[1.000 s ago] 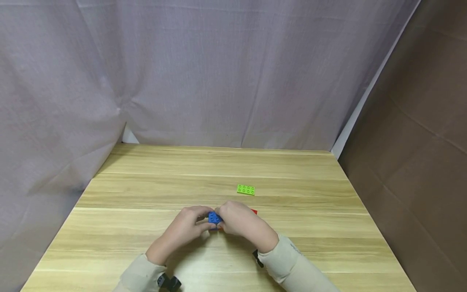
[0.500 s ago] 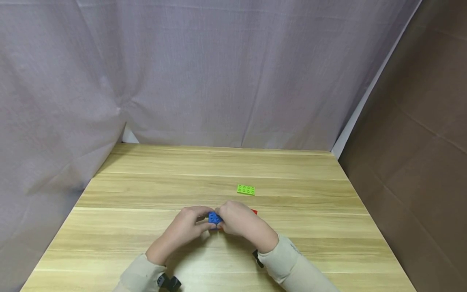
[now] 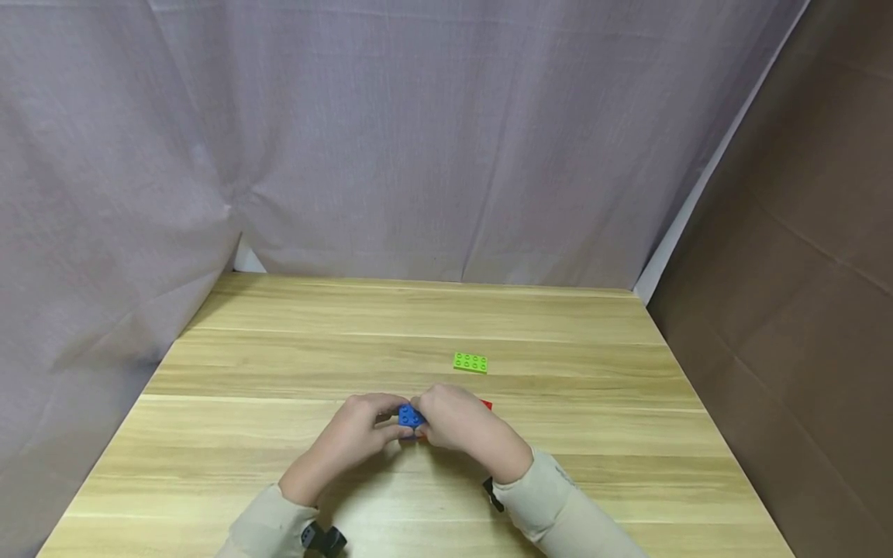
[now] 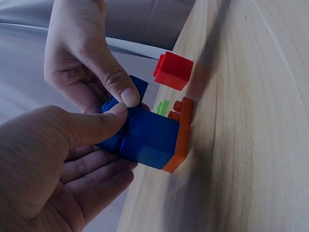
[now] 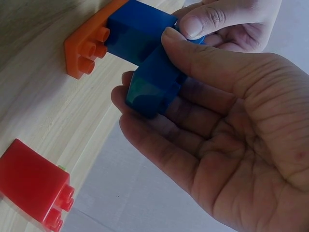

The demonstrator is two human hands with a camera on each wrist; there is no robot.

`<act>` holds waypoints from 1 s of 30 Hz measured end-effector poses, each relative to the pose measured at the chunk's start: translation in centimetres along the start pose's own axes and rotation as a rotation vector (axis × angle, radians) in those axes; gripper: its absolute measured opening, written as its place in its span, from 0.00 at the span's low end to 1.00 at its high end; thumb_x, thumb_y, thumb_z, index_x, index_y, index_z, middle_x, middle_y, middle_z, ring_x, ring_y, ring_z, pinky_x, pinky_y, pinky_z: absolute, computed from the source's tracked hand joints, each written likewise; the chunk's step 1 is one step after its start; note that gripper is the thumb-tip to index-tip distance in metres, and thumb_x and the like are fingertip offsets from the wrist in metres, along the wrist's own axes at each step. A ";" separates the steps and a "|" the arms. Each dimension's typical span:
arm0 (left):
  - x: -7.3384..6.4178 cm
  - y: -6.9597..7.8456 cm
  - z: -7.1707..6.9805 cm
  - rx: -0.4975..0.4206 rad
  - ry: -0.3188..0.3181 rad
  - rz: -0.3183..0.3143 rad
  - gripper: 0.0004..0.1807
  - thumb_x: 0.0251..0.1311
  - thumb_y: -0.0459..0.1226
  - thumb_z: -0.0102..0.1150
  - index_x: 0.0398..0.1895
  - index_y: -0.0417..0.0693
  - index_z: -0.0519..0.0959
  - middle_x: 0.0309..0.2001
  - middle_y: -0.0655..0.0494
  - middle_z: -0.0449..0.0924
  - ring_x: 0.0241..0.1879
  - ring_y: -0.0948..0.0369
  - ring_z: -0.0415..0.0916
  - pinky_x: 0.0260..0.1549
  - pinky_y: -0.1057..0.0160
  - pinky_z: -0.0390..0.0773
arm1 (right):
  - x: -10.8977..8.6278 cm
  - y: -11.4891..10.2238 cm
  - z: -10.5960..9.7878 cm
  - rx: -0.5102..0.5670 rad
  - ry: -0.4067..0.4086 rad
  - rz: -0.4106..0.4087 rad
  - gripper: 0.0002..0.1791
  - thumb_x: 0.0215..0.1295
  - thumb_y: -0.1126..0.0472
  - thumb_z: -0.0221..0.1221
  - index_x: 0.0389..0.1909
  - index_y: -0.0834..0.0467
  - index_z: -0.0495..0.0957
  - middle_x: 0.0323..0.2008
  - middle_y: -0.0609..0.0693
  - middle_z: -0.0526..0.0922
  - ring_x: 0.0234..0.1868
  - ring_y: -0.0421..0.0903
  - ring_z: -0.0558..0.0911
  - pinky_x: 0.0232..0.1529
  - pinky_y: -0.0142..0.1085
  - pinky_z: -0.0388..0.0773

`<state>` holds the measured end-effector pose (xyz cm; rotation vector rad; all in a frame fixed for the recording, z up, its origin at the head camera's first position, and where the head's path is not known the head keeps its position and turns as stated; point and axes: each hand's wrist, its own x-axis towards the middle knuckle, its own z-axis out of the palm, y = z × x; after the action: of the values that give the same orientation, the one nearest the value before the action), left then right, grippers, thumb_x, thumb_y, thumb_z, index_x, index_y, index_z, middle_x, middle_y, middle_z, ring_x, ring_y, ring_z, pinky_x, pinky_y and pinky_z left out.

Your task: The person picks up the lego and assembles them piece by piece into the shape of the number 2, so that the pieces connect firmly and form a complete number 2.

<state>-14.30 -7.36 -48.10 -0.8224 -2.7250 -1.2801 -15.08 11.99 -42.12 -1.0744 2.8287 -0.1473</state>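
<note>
Both hands meet over a small stack of building bricks near the table's middle. At its bottom is an orange studded plate [image 4: 183, 140], with a blue brick [image 4: 150, 137] standing on one end and bare orange studs at the other. An upper blue brick [image 5: 149, 82] sits on that one and juts out over the bare studs. My right hand [image 3: 453, 418] pinches the upper brick's overhanging part between thumb and fingers. From the other side my left hand [image 3: 359, 422] pinches the blue bricks, thumb near the right thumb. Fingers hide part of the joint between the bricks.
A red brick [image 5: 36, 181] stands just right of the stack, mostly behind the right hand in the head view. Farther back lies a light green studded plate [image 3: 470, 363]. Grey curtains [image 3: 363, 139] hang behind the wooden table [image 3: 293, 310], brown cloth [image 3: 781, 310] at the right.
</note>
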 end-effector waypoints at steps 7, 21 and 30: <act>0.0 0.0 0.0 0.005 0.001 -0.003 0.14 0.57 0.43 0.73 0.47 0.55 0.86 0.48 0.62 0.87 0.49 0.61 0.84 0.50 0.62 0.82 | 0.0 0.0 -0.1 0.001 -0.007 0.009 0.07 0.61 0.59 0.70 0.35 0.56 0.83 0.23 0.40 0.77 0.23 0.36 0.71 0.25 0.28 0.71; 0.0 0.0 0.0 0.010 0.000 0.013 0.14 0.57 0.42 0.73 0.46 0.55 0.86 0.47 0.62 0.87 0.48 0.59 0.84 0.49 0.60 0.83 | 0.0 0.0 0.1 -0.007 -0.009 0.005 0.07 0.61 0.58 0.71 0.34 0.56 0.82 0.22 0.40 0.76 0.23 0.36 0.71 0.25 0.29 0.71; 0.0 0.2 0.0 0.009 0.000 0.006 0.13 0.57 0.42 0.73 0.46 0.55 0.86 0.47 0.61 0.87 0.49 0.59 0.84 0.50 0.60 0.83 | 0.0 0.0 0.0 -0.011 -0.005 0.005 0.07 0.61 0.58 0.71 0.33 0.55 0.82 0.22 0.40 0.75 0.23 0.36 0.70 0.25 0.29 0.70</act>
<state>-14.23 -7.26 -47.99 -0.8288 -2.7239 -1.2660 -15.05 12.02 -42.12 -1.0677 2.8313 -0.1283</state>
